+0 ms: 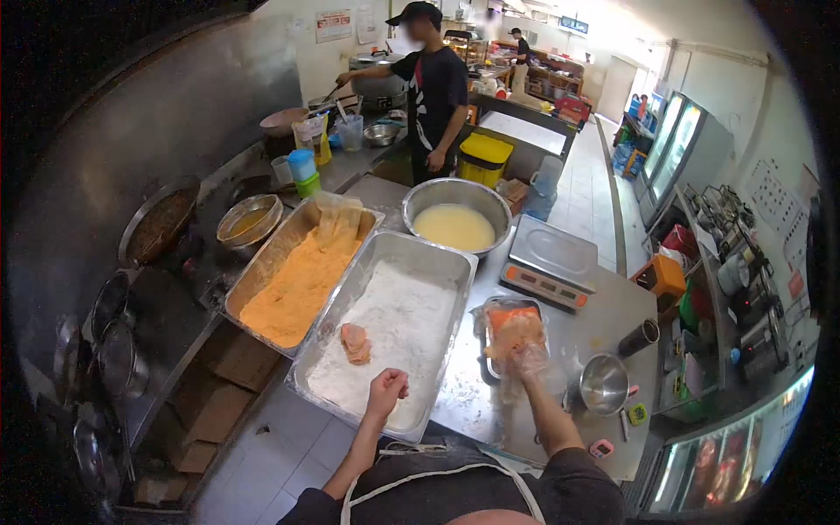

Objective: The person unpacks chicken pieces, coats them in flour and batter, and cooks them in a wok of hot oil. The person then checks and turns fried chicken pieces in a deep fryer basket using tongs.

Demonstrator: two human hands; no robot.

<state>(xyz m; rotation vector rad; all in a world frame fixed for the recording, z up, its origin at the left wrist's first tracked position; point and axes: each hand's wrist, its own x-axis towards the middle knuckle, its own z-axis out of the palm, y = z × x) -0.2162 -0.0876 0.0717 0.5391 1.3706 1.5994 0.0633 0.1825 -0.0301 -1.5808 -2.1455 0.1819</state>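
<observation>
My left hand (388,390) is bare and curled closed above the near end of a steel pan of white flour (411,302), with nothing visible in it. Just beyond it, one piece of raw meat (355,344) lies on the flour. My right hand (527,360), in a clear plastic glove, reaches into a small tray (492,366) of orange-pink raw meat (512,317). Its fingers blend with the meat, so their grip does not show. Left of the flour stands a pan of orange breading (302,289); behind it is a bowl of pale yellow liquid (455,226).
A digital scale (551,258) sits behind the meat tray. To the right are a small steel bowl (604,385), a dark cylinder (639,338) and a yellow timer (637,413). Woks (159,220) line the left side. A co-worker (435,92) stands at the far counter.
</observation>
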